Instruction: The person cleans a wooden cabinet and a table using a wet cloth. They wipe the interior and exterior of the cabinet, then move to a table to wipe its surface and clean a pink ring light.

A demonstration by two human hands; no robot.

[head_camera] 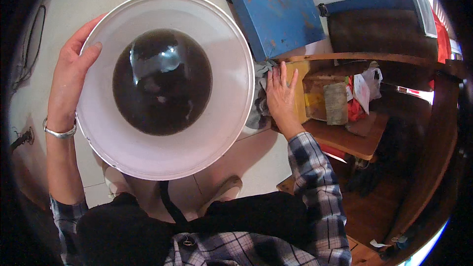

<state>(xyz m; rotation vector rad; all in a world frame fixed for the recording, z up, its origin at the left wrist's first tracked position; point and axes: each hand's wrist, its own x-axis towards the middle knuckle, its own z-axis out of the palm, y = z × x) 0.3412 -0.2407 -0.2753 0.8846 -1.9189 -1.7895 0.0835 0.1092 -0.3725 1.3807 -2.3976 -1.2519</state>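
A large white basin [162, 155] with dark liquid [162, 81] in its bottom is right before me. My left hand [75, 59] grips its left rim, the thumb over the inside edge and the fingers beneath, out of sight. Right of the basin, my right hand [282, 92] has its fingers spread over a grey cloth [258, 103] and the edge of a yellowish wooden board [301, 92]. Whether the palm presses on the cloth or on the board is unclear.
A blue metal box [277, 11] with rust spots lies beyond the basin's right side. Wooden furniture [343, 138] on the right holds a worn block [335, 103] and a plastic bag [372, 80]. My shoes show below the basin. A dark cable [38, 44] lies on the floor at left.
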